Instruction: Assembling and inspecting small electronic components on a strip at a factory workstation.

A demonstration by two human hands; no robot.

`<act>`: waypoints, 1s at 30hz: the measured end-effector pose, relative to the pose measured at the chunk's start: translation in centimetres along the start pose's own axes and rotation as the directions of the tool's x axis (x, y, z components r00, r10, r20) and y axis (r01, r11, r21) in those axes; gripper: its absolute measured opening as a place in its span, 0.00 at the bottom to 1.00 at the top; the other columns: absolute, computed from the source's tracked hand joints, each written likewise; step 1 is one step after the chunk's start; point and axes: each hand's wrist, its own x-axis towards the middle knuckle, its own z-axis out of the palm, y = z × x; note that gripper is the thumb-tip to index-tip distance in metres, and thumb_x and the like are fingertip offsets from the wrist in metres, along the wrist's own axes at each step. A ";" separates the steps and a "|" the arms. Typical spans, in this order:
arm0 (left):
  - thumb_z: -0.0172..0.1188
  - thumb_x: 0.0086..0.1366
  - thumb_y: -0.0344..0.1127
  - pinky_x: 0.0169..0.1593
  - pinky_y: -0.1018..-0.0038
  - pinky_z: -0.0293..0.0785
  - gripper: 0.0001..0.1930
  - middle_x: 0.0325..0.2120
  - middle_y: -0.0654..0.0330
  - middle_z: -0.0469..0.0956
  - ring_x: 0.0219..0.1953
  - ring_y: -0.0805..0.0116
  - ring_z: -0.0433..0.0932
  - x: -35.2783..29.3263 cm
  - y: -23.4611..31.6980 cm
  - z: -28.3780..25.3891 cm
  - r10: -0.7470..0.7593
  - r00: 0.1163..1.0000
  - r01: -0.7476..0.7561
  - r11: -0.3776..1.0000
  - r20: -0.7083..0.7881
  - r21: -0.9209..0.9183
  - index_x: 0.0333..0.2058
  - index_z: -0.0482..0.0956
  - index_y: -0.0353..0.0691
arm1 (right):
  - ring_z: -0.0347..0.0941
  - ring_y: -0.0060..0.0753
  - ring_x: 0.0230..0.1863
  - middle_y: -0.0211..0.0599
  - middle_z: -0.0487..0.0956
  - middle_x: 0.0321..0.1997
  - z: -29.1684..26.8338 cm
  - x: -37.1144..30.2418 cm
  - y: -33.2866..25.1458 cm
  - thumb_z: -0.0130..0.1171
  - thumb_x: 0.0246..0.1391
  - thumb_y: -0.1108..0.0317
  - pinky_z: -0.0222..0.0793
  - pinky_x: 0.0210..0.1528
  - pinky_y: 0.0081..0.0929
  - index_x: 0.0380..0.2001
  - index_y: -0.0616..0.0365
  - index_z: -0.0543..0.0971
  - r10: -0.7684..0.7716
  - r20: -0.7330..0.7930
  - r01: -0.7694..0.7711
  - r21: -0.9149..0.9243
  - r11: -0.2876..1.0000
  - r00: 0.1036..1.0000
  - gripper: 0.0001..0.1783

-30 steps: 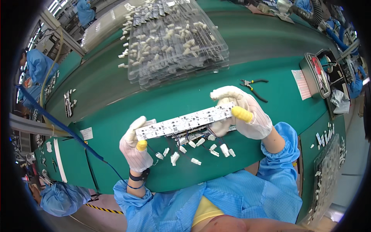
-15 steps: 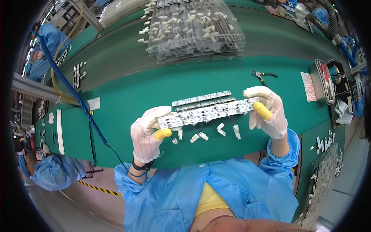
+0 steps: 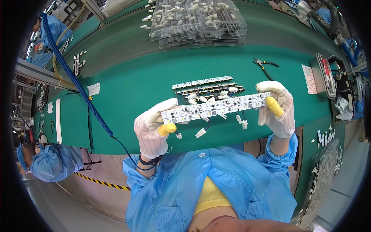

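I hold a long white circuit board strip (image 3: 216,108) level above the green bench, one end in each gloved hand. My left hand (image 3: 154,129) pinches its left end with a yellow-capped thumb on top. My right hand (image 3: 276,108) grips the right end the same way. Small white connectors (image 3: 201,132) hang from the strip or lie loose just under it. More board strips (image 3: 203,82) lie on the mat (image 3: 135,89) right behind the held one.
Stacked clear trays of white connectors (image 3: 197,21) stand at the back. Black pliers (image 3: 263,65) lie right of them, a grey device (image 3: 324,75) farther right. A blue coiled cable (image 3: 73,77) crosses the left side. Other people in blue work at the left.
The board strip and both hands have shifted toward the bench's front edge as my head moved. Both hands keep their hold on the strip's ends.
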 end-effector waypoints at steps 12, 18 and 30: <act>0.60 0.56 0.30 0.42 0.77 0.73 0.16 0.36 0.56 0.79 0.37 0.71 0.78 3.3 0.8 1.1 0.017 0.981 0.019 0.983 -0.193 0.185 0.43 0.76 0.30 | 0.58 0.61 0.62 0.61 0.62 0.59 -1.4 7.0 -6.2 0.61 0.46 0.56 0.57 0.60 0.59 0.63 0.66 0.50 -0.720 0.429 0.829 -0.403 0.388 0.546 0.47; 0.60 0.48 0.36 0.34 0.70 0.77 0.16 0.31 0.57 0.80 0.31 0.61 0.81 3.8 1.5 0.1 0.289 0.957 -0.262 0.801 0.035 0.538 0.36 0.79 0.36 | 0.58 0.60 0.62 0.60 0.61 0.60 -1.0 16.8 -14.4 0.61 0.46 0.56 0.58 0.60 0.58 0.63 0.65 0.50 -0.883 0.454 0.926 -0.374 -0.062 0.124 0.47; 0.54 0.61 0.24 0.50 0.75 0.71 0.18 0.44 0.55 0.76 0.46 0.67 0.74 0.0 1.7 1.9 -0.322 0.946 0.281 0.871 -0.036 -0.402 0.51 0.69 0.28 | 0.59 0.60 0.62 0.58 0.61 0.60 2.8 11.4 -35.2 0.61 0.46 0.55 0.58 0.60 0.56 0.64 0.64 0.50 -0.641 0.408 0.570 -0.295 -0.766 -0.650 0.48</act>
